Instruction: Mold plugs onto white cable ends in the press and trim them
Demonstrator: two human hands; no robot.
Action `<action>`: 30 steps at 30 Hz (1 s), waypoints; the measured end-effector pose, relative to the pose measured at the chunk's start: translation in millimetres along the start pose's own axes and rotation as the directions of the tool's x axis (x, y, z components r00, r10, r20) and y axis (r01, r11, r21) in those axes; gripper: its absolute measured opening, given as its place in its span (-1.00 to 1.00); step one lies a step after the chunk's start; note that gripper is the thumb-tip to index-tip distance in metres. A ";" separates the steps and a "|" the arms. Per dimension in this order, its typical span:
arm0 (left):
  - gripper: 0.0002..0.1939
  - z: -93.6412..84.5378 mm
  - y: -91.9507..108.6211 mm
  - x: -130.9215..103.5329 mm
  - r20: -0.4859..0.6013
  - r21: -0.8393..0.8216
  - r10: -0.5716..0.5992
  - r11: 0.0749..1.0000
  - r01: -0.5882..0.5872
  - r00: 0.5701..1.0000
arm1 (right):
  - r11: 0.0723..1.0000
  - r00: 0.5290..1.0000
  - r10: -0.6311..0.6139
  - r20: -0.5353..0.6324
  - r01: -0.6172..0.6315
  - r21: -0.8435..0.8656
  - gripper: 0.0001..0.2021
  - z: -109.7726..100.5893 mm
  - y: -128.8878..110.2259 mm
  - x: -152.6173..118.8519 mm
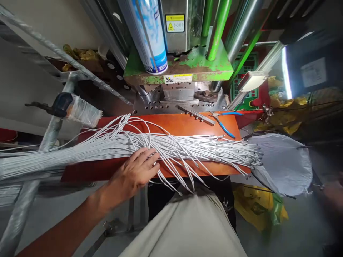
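A long bundle of thin white cables (187,146) lies across an orange-brown board (166,123), with its cut ends fanned out toward the right. My left hand (143,167) is on the near side of the bundle at its middle, fingers curled over some strands. Several loose strands droop past that hand over the board's front edge, close to my lap. At the far right edge, a blurred shape that looks like my right hand (333,194) is partly out of view, away from the cables; its fingers are smeared. Blue-handled pliers (226,125) rest behind the bundle.
Behind the board stands a green press (178,69) with a spray can (150,39) on its plate. A metal bar (197,115) lies near the pliers. Left is a wrapped pipe frame (55,128) with a clamp; right, a white bag (286,162) and a control panel (246,76).
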State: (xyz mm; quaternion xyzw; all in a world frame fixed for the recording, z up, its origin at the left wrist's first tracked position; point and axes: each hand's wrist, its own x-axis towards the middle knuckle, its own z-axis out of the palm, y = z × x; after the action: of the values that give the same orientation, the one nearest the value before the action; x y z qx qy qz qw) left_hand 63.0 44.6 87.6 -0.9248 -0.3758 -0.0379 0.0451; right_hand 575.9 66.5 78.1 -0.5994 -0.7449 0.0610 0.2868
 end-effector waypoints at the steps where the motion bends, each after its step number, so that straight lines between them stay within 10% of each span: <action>1: -0.66 -0.9 -2.1 0.0 -0.002 -0.021 0.013 1.000 -0.013 1.000 | 1.000 0.997 0.027 -0.069 -0.026 0.017 -0.59 -8.8 8.6 -0.5; 4: -0.66 -6.7 -7.8 3.0 -0.006 -0.105 0.024 0.994 -0.024 1.000 | 0.990 0.976 0.132 -0.174 -0.121 0.071 -0.62 -2.8 1.1 5.4; 7: -0.63 -16.4 -12.6 12.8 -0.012 -0.208 0.000 0.978 -0.003 1.000 | 0.975 0.987 -0.102 0.128 0.074 0.208 -0.66 47.6 -61.1 33.5; 10: -0.63 -22.4 -15.9 23.0 -0.078 -0.319 -0.014 0.948 -0.012 0.997 | 0.934 0.874 -0.308 0.376 0.204 0.292 -0.61 108.7 -142.3 81.5; 14: -0.69 -18.5 -17.2 25.8 -0.157 -0.384 -0.045 0.923 -0.018 0.987 | 0.974 0.726 -0.223 0.650 0.136 0.182 -0.63 158.6 -211.9 140.9; 20: -0.75 -9.1 -15.3 24.5 -0.198 -0.390 -0.113 0.920 0.027 0.974 | 0.940 0.543 -0.336 0.769 0.140 0.312 -0.85 164.3 -216.9 182.2; 30: -0.80 -22.6 -25.2 52.1 -0.465 -0.204 -0.074 0.979 -0.025 0.882 | 0.947 0.594 -0.318 0.739 0.228 0.225 -0.86 141.7 -226.5 176.3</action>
State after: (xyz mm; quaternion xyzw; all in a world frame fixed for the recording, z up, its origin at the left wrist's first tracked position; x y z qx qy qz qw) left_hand 81.8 96.1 116.9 -0.8827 -0.3596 -0.3000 0.0396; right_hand 290.1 203.8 121.6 -0.3788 -0.8738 0.3043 -0.0190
